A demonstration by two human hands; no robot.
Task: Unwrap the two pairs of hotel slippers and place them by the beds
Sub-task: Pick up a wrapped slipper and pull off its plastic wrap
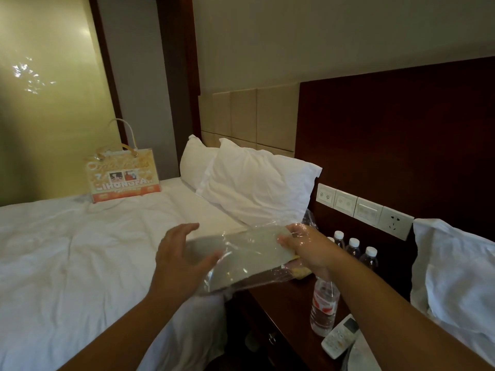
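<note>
A pair of pale hotel slippers in a clear plastic wrapper [241, 257] is held in the air over the gap between the left bed [80, 250] and the dark nightstand [289, 303]. My right hand [302, 245] grips the wrapper's far end, with plastic draped over its fingers. My left hand [182, 255] is at the near end, fingers spread, touching the wrapper's edge; a firm grip is not evident. A second wrapped item with a yellowish part [301, 271] lies on the nightstand under my right hand, mostly hidden.
Two white pillows [257, 183] lean on the left bed's headboard. A printed gift bag [124, 178] stands on that bed. Several water bottles [353, 249], a larger bottle [324, 303] and a remote control [340, 337] occupy the nightstand. The right bed's pillow [455, 277] is at the right.
</note>
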